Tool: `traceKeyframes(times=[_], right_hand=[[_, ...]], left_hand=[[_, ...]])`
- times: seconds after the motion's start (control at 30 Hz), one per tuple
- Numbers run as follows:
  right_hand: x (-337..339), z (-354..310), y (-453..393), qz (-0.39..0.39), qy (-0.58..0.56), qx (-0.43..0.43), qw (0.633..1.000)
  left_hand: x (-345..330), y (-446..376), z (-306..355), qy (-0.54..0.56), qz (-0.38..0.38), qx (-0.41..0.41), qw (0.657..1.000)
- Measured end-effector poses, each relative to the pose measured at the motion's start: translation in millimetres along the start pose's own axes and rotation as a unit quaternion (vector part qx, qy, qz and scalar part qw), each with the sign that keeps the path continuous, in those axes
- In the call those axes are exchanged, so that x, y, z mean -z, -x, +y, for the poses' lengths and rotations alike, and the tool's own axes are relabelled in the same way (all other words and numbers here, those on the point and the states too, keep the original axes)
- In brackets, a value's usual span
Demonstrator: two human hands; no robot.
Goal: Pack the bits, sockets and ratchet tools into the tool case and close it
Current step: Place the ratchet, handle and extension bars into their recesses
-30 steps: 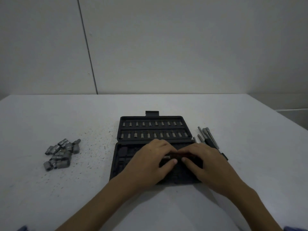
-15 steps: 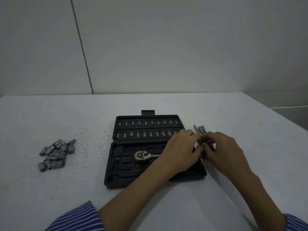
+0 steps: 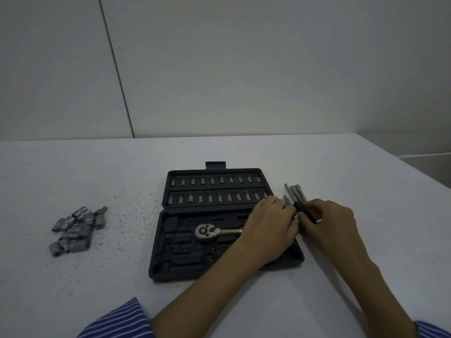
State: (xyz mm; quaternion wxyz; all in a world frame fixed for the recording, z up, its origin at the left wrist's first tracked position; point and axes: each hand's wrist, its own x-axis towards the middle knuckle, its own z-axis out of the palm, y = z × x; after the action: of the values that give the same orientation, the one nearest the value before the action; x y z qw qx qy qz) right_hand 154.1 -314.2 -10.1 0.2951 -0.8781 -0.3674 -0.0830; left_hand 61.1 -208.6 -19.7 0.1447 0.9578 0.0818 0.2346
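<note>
free: table (image 3: 122, 296) between sockets (image 3: 75, 230) and tool case (image 3: 161, 240) | blocked: case's right edge, both hands

A bare, workshop-like room: a plain white table (image 3: 317, 167) against blank grey wall panels (image 3: 244, 69).

I see the black tool case (image 3: 168, 240) lying open on the white table (image 3: 97, 289), two rows of bits (image 3: 214, 189) seated in its lid. The ratchet (image 3: 212, 231) rests in the lower tray, its handle passing under the left hand (image 3: 268, 228). The right hand (image 3: 329, 223) pinches a black-handled tool (image 3: 302, 209) among the extension bars (image 3: 295, 191) just right of the case. Loose sockets (image 3: 75, 230) sit piled well apart on the left. Striped blue sleeves (image 3: 117, 323) show at the bottom edge.
</note>
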Motion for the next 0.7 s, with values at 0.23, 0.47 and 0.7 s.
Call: traceKeyframes(times=[0.23, 0.47, 0.7], right_hand=[[0.4, 1.6, -0.7, 0.018, -0.014, 0.006, 1.000], [11.1, -4.2, -0.2, 0.047, -0.071, 0.028, 0.996], [19.5, -23.4, -1.7, -0.012, -0.172, 0.059, 0.983]], left_hand=[[3.0, -0.1, 0.1, 0.041, 0.004, 0.010, 0.999], [18.7, 0.3, -1.1, 0.103, 0.031, 0.022, 0.994], [49.0, 15.1, -28.9, 0.105, 0.083, 0.026, 0.991]])
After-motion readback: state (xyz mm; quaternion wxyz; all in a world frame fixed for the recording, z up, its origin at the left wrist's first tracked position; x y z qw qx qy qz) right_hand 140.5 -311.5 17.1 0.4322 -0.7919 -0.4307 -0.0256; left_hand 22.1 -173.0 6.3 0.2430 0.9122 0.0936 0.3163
